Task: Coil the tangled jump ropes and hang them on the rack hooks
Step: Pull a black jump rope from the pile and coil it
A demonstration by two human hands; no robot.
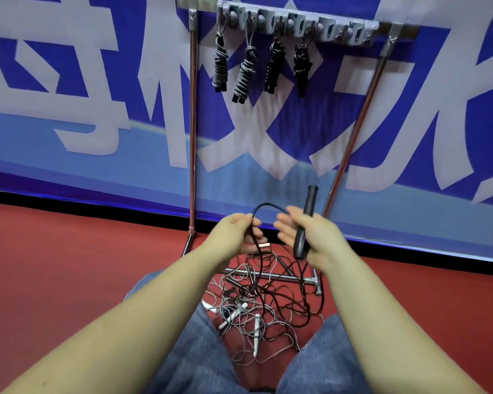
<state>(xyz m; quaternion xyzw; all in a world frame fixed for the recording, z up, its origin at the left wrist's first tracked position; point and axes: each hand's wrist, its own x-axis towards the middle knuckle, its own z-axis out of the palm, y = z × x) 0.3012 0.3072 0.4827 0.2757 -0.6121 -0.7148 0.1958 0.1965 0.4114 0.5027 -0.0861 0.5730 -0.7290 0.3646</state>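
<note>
1 head-worn camera looks forward and down, close over the floor point(69, 280).

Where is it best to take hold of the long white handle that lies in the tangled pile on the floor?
Pinch the long white handle at its middle, coming from above: it lies flat on the red floor, and thin grey cords cross near its ends.

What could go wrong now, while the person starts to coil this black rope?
1. The black rope runs from the left hand down into the tangled pile; pulling may tighten knots or drag other ropes up.
2. The right hand holds the black handle with its fingers partly open; it might slip.
</note>
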